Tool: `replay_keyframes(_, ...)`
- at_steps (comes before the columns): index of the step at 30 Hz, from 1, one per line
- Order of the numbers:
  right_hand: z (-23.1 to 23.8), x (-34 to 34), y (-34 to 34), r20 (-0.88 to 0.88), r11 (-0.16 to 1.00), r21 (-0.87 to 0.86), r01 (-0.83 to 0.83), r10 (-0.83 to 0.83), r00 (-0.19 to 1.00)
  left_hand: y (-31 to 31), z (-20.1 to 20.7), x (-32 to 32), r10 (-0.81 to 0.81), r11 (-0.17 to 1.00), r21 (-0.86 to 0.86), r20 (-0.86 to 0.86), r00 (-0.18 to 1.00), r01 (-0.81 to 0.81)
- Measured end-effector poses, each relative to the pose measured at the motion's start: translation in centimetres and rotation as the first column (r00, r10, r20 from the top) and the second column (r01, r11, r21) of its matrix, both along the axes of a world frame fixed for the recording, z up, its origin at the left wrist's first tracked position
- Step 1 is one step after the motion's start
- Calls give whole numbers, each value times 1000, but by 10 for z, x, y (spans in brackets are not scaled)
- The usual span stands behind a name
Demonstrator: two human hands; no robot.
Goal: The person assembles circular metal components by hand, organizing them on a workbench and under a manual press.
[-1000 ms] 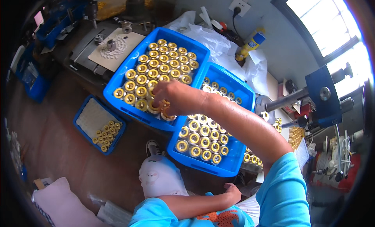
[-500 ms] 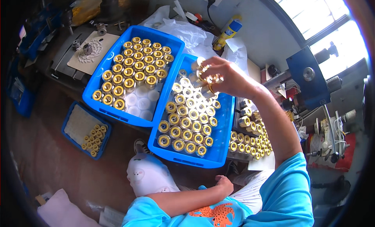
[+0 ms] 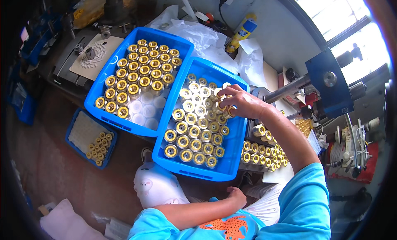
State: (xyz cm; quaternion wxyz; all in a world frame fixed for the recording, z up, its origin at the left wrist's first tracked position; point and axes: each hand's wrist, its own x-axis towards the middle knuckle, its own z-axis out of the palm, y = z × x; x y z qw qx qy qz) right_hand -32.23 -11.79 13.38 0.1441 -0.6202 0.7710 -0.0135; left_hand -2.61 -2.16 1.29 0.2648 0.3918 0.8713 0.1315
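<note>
My right hand [image 3: 239, 101] reaches into the right blue bin [image 3: 194, 172], its fingers closed around several round metal fittings [image 3: 220, 100] with brass-coloured rings. They are at the bin's right side, beside rows of similar fittings [image 3: 194, 131] standing upright with their ring ends up. The fingers partly cover the held pieces, so whether these touch the bin's contents I cannot tell. My left hand [image 3: 236, 197] rests curled by my lap, away from the bins, with nothing visible in it.
The left blue bin [image 3: 118, 123] holds more upright fittings over a pale dimpled layer. A small blue tray [image 3: 74, 147] sits lower left. More fittings [image 3: 264, 151] are stacked right of the bins. A blue-headed machine [image 3: 329, 79] juts in at right; a spray can [image 3: 244, 32] stands behind.
My right hand has come down and slightly right with its cluster of fittings, from above the right bin to among the fittings at its right side. My left hand stays put.
</note>
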Motion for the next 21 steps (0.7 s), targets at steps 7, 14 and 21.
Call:
replay_keyframes(7,-7,-8,4,-29,1000,10,-16,17,999,-1,1,0,-37,999,30,15,999,36)
replay_keyframes(14,-12,-14,9,24,1000,19,-4,3,1000,6,-4,3,-24,1000,3,-33,999,24)
replay_keyframes(21,25,12,-27,54,987,-153,43,-35,998,15,-12,4,-3,1000,13,23,1000,3)
